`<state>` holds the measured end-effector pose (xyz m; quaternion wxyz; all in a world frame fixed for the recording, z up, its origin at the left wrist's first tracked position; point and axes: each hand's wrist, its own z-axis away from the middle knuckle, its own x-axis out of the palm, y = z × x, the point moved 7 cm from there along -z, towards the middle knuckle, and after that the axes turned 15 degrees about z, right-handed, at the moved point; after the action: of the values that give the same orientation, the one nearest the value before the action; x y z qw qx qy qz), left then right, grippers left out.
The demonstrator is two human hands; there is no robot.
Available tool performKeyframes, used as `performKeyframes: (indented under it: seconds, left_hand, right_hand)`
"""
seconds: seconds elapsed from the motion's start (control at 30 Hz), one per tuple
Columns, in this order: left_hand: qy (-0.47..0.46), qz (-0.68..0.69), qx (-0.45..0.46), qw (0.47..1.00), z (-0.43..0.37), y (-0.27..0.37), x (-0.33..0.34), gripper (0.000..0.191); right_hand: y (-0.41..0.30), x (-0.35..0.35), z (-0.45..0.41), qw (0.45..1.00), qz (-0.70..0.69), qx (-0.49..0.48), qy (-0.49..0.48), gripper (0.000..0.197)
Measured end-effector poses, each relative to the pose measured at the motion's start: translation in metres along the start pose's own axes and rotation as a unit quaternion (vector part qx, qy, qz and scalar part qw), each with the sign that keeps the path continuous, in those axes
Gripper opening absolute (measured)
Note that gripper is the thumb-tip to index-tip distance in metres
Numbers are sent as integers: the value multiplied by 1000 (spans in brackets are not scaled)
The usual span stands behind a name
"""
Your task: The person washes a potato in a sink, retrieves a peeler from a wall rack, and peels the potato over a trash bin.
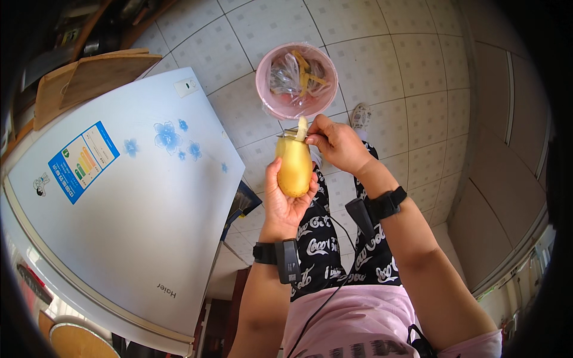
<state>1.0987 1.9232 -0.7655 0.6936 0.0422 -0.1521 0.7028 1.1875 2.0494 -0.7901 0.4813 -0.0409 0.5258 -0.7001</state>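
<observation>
A yellow potato (294, 168), largely bare of skin with a few specks at its near end, rests in my left hand (286, 201). My right hand (333, 143) pinches a metal peeler (292, 134) between thumb and fingers, its blade lying across the potato's far end. A strip of peel (302, 127) sticks up from the blade. Just beyond the hands stands a pink waste bin (258, 83) with a clear plastic liner. Inside it are long peel strips (303, 74) and crumpled plastic film (285, 74).
A white Haier chest freezer (147, 232) fills the left side, with wooden boards (96, 78) at its far end. Cabinets (488, 215) line the right. Tiles cover the floor (380, 58). A black cable (315, 313) hangs before my body.
</observation>
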Motion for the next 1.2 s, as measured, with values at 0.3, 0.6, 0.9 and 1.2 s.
performKeyframes:
  seconds: [0.3,0.6,0.9,1.2]
  left_hand:
    - [-66,-1,-5,998,-2,0,9,60]
    - [-75,30,12,997,-8,3,17,60]
    - [-46,-48,43,997,-4,6,6,48]
    - [-23,-49,26,998,6,-3,3,57]
  right_hand:
    - [81,20,-32,983,146,113,-5,17]
    - [-15,-12,26,989,-103,101,8,16]
    - [-53,-15,47,995,89,-25,38,21]
    - [-34,-14,26,995,80,-45,30,18]
